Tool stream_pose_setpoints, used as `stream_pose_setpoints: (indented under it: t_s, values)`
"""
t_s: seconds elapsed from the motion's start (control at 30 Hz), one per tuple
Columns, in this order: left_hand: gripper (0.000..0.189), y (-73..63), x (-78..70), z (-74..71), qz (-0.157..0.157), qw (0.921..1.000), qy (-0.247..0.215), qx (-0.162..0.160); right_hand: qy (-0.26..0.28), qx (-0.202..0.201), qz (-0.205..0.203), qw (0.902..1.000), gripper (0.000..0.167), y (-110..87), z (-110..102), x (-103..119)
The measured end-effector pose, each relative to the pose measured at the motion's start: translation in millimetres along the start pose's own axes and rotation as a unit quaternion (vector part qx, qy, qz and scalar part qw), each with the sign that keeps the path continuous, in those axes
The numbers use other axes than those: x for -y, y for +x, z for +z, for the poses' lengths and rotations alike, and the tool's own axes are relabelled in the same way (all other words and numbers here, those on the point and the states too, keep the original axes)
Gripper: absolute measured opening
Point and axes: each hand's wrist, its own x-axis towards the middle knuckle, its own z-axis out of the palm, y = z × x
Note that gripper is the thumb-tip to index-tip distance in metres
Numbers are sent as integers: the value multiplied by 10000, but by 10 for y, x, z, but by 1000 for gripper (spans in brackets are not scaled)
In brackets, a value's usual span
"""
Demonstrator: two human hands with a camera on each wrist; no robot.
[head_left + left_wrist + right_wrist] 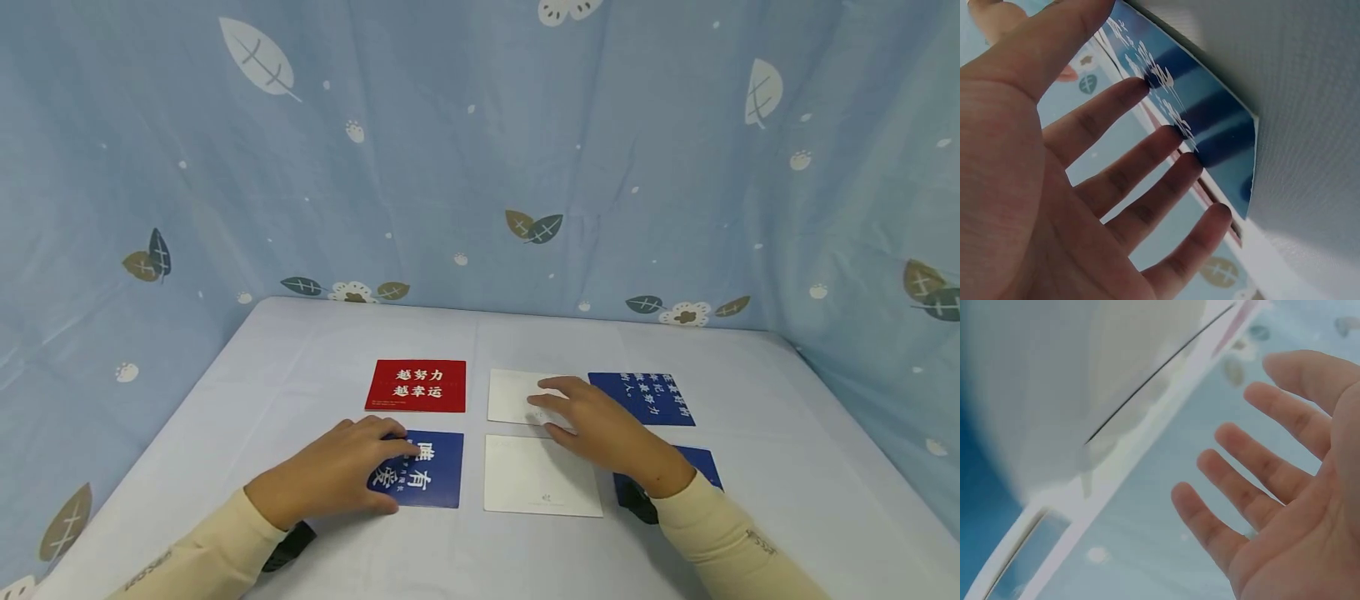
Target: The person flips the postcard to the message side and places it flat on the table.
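Observation:
My left hand (pixel 347 468) is over the left part of a blue card (pixel 442 492) with white characters, its fingers spread. In the left wrist view the fingertips (pixel 1172 134) overlap the edge of that card, and nothing is gripped. My right hand (pixel 600 425) reaches over the upper white card (pixel 510 392), covering its right side, with fingers apart and holding nothing. Below that lies a second white card (pixel 540 475) with a small mark near its lower edge. In the right wrist view the fingers (pixel 1241 447) are relaxed and separate.
A red card (pixel 416 386) with white characters lies behind the left blue card. At the right are another blue card (pixel 645 398) and a further blue card (pixel 701 464), partly hidden by my right forearm. A blue leaf-patterned curtain (pixel 450 150) hangs behind the white table (pixel 315 350).

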Motion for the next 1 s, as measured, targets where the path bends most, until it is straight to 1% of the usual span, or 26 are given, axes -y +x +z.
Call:
stream_pose_setpoints:
  t_s: [0.13, 0.3, 0.53, 0.67, 0.8, 1.0]
  values:
    - [65, -2, -2, 3, -6, 10000, 15, -25, 81, 96, -122, 9998, 44, 63, -19, 173]
    - [64, -2, 5, 13, 61, 9999, 106, -107, 174, 313, -325, 9988, 41, 111, -59, 374]
    - [61, 4, 9, 14, 243, 9992, 292, -152, -37, 531, -902, 9945, 39, 151, -85, 623]
    - [59, 4, 9, 18, 336, 9984, 389, -233, -35, 634, -1112, 9918, 39, 169, -101, 761]
    - [55, 9, 8, 31, 335, 9984, 365, -262, -29, 762, -1196, 9899, 38, 163, -103, 842]
    - [47, -5, 23, 22, 335, 9986, 166, -363, -47, 855, -1218, 9889, 36, 152, -42, 847]
